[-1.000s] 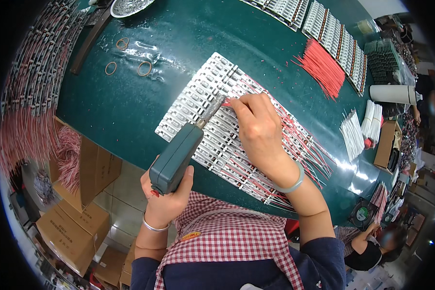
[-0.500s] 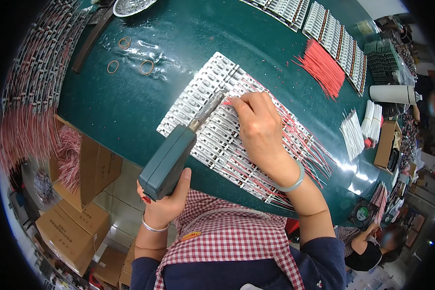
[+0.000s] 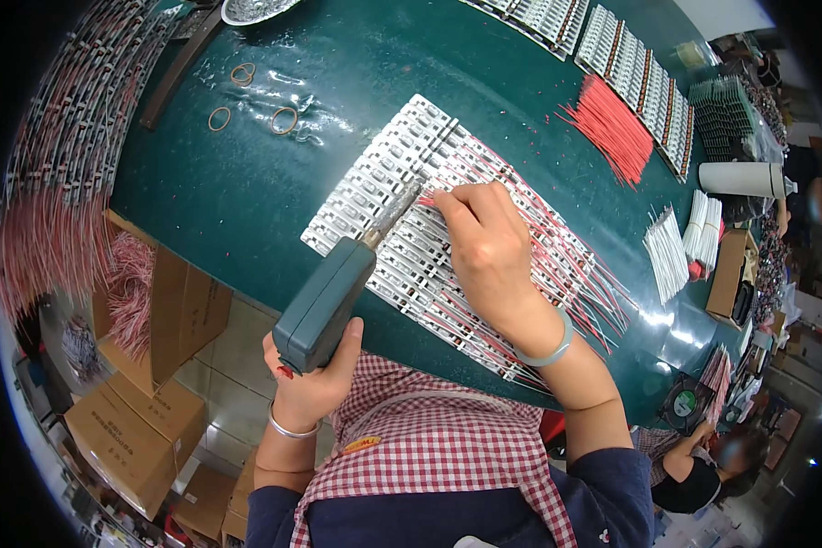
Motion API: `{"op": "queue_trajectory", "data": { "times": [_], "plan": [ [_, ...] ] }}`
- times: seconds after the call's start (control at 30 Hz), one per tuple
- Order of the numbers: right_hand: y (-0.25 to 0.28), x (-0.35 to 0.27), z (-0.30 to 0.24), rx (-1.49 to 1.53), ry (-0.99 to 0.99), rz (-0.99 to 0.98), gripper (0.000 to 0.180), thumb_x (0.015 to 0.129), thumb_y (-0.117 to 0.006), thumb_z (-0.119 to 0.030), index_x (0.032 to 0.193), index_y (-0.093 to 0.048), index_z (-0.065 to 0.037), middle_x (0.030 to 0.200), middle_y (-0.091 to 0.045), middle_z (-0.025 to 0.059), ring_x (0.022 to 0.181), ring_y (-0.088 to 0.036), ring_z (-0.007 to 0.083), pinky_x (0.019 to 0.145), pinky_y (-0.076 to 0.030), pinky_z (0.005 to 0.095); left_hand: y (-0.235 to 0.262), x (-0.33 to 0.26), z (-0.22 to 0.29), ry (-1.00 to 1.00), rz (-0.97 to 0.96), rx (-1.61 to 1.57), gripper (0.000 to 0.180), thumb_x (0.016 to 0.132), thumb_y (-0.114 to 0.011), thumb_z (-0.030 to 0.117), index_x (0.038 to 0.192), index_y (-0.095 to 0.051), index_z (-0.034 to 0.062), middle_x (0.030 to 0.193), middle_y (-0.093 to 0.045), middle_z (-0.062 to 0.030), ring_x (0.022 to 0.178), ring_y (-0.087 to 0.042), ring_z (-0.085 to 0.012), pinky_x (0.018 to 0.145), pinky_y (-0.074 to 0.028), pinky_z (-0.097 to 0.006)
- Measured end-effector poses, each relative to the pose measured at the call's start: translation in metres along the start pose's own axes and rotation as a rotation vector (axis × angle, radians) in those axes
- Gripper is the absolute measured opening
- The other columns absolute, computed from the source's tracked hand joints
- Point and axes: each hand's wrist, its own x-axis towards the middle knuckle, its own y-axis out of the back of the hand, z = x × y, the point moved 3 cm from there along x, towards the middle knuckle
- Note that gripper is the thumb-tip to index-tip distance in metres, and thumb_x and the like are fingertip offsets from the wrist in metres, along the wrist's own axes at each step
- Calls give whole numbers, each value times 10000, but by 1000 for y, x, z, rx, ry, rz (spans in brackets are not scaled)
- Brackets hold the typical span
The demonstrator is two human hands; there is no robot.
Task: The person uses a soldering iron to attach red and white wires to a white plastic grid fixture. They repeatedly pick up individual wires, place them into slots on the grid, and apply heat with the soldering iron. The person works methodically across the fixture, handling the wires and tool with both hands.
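Note:
My left hand [image 3: 324, 384] is closed round the handle of a dark green pistol-shaped soldering gun [image 3: 324, 297]. Its dirty metal tip [image 3: 395, 217] lies over a white panel [image 3: 361, 201] of many small slotted parts. Beside the tip, my right hand [image 3: 491, 251] pinches the end of a thin red wire [image 3: 426, 197] against the panel. Rows of red and white wires [image 3: 571, 274] run from the panel out to the right, partly under my right hand and wrist. The exact spot where tip and wire meet is too small to tell.
Red wires [image 3: 612, 132] and white wire bundles [image 3: 665, 256] lie at right, near more panels [image 3: 644, 82] and a white bottle [image 3: 742, 179]. Rubber bands [image 3: 284, 121] and a metal bowl [image 3: 258, 7] are at far left. Wired strips [image 3: 73, 137] hang beyond the left edge. A co-worker [image 3: 703, 466] sits at right.
The view has shifted slightly. Against the panel, the gun's tip and my right fingertips have moved a little toward me. Both hands keep their hold.

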Motion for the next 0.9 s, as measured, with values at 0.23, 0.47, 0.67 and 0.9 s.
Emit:
{"op": "queue_trajectory", "data": {
  "times": [0.23, 0.47, 0.67, 0.9],
  "plan": [
    [-2, 1, -1, -14, -3, -26, 258, 709, -631, 46, 965, -652, 68, 880, -573, 121, 803, -551, 266, 636, -488, 348, -2, 4, 1, -25, -13, -8, 174, 748, -731, -33, 907, -660, -44, 795, -684, -93, 632, -648, -145, 575, -497, -260],
    [-3, 1, -3, -35, -2, -37, 265, 706, -623, 42, 968, -645, 78, 883, -563, 132, 807, -544, 275, 646, -488, 352, -2, 7, 5, -3, -43, 28, 166, 754, -724, -30, 906, -658, -43, 829, -684, -118, 682, -665, -161, 600, -503, -264],
    [-3, 1, -5, -75, 5, -40, 263, 702, -621, 36, 960, -642, 80, 883, -564, 139, 811, -544, 277, 656, -491, 353, 3, 3, 3, -6, -51, 74, 164, 761, -728, -12, 914, -672, -33, 778, -683, -94, 615, -650, -160, 563, -498, -267],
    [-3, 1, -6, -93, 8, -33, 269, 687, -617, 30, 952, -640, 75, 885, -570, 137, 809, -548, 274, 658, -493, 348, 5, -7, -4, 74, 34, -6, 191, 763, -737, 16, 939, -682, -35, 797, -697, -91, 624, -656, -154, 569, -512, -267]
  ]
}}
